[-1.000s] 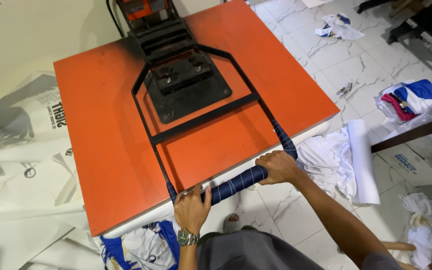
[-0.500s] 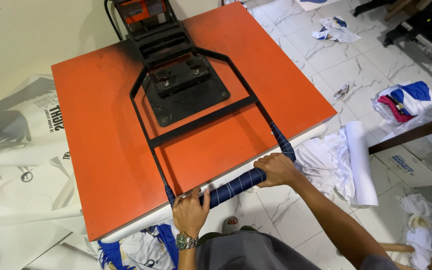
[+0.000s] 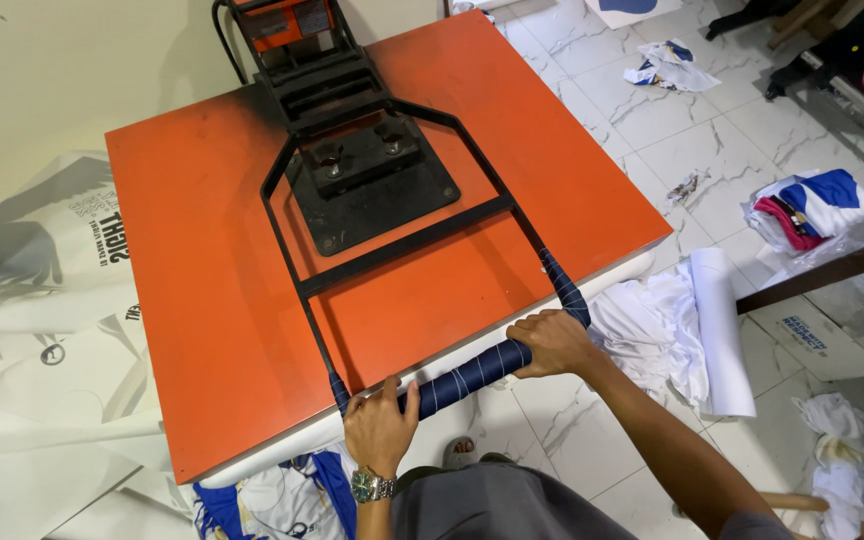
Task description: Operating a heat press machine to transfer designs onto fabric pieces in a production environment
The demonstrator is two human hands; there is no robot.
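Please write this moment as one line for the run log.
left hand: grips wrapped handle bar | right hand: grips same bar | orange press plate: lowered | white cloth roll: on floor

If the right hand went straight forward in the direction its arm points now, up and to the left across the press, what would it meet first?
The right hand already grips the blue-wrapped handle bar. Past the bar, it would probably meet the orange top plate and then the black crossbar of the frame. Depth is unclear, so the hand might pass above the plate.

Press plate [image 3: 212,290] matt orange metal, soot-darkened near black frame [image 3: 392,245]; handle bar [image 3: 472,372] cloth-wrapped
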